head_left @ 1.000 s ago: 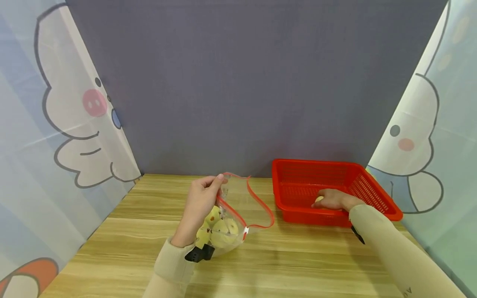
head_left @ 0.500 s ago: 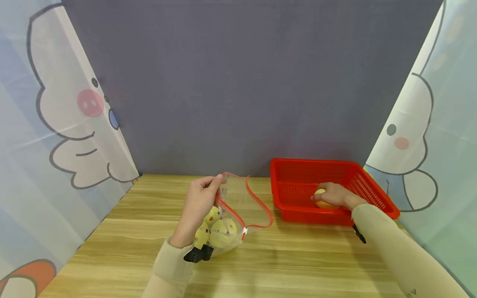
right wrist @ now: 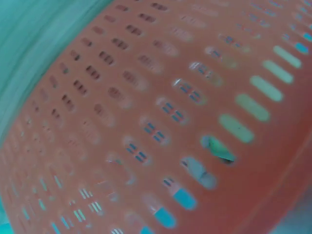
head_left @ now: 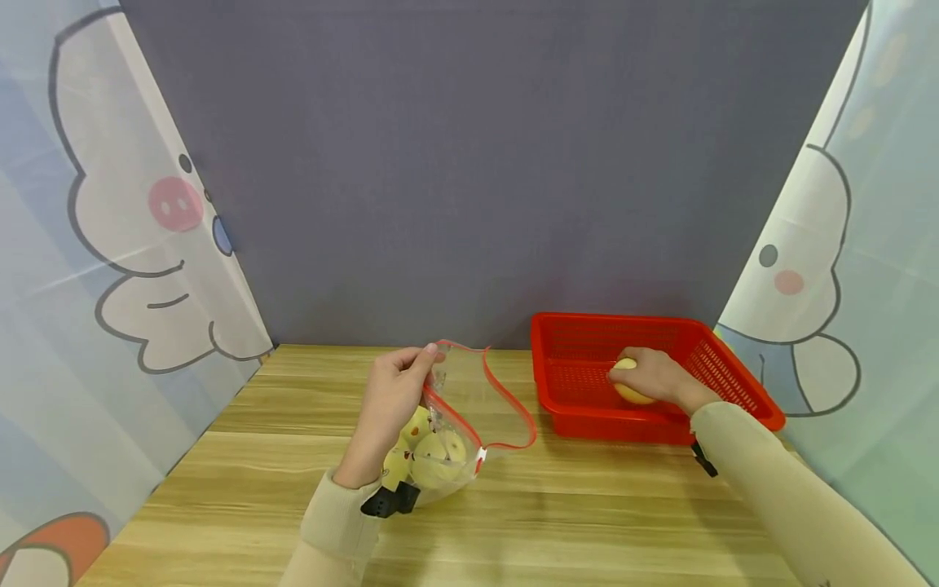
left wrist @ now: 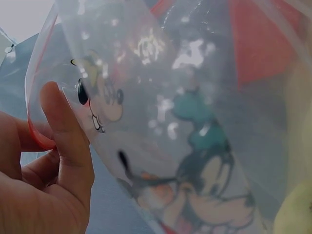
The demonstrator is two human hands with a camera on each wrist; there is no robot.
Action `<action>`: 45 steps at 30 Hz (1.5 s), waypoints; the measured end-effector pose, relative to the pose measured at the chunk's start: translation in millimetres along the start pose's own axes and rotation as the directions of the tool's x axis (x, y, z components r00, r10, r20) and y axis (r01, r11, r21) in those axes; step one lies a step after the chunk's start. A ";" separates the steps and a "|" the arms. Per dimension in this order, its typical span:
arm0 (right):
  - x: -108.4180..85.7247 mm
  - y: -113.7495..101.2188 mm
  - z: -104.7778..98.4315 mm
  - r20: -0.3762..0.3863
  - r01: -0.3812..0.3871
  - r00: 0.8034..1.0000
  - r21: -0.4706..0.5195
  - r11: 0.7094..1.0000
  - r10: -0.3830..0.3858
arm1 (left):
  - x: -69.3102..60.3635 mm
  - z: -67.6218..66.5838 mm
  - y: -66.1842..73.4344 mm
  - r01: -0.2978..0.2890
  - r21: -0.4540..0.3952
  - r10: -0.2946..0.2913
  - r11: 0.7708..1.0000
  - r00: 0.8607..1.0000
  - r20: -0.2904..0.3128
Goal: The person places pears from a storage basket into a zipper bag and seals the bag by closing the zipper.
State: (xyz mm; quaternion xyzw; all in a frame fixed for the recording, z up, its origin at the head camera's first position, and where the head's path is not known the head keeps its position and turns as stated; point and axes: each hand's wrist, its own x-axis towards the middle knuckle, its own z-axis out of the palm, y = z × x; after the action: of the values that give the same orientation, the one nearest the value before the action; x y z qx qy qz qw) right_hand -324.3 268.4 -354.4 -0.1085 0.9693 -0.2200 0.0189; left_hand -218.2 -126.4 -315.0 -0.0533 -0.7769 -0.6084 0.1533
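My left hand (head_left: 394, 397) pinches the rim of a clear zip bag (head_left: 490, 399) with a red seal and a white slider. In the left wrist view, thumb and fingers hold the bag's red edge, and cartoon figures are printed on the plastic. Several round, pale yellow fruits (head_left: 438, 458) lie in the bottom of the bag, partly behind my wrist. Over at the red basket, my right hand (head_left: 655, 377) grips another round yellow fruit (head_left: 631, 387) from above, inside the near side. The right wrist view mostly shows the basket's slotted wall (right wrist: 204, 107), which hides that hand.
The red plastic basket (head_left: 587, 424) with perforated sides stands at the right rear of the wooden table (head_left: 513, 522). A grey backdrop (head_left: 469, 163) rises behind. Cartoon-printed curtains (head_left: 44, 350) flank both sides.
My right hand has risen slightly within the basket with the yellow fruit, and more of the fruit shows. The left hand and the bag have hardly moved.
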 end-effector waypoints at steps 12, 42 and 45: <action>-2.8 -12.1 -5.1 -0.060 0.018 0.998 0.013 1.000 -0.017 | 1.4 -0.2 -1.0 0.006 -0.002 -0.006 1.000 1.000 0.005; -26.2 -48.6 -12.2 -0.269 0.103 0.960 0.079 0.992 -0.078 | -0.5 0.3 -0.4 -0.004 0.003 0.004 1.000 1.000 -0.005; -30.6 -52.0 -11.8 -0.300 0.114 0.951 0.107 0.988 -0.078 | -0.6 0.2 -0.3 -0.003 0.003 0.003 1.000 1.000 -0.005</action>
State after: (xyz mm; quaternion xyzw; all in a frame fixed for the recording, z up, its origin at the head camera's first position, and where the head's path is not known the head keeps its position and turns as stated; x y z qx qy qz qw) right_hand -284.9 234.4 -321.6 -0.1201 0.9394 -0.2936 -0.1299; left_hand -217.7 -126.2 -315.5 -0.0527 -0.7774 -0.6070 0.1564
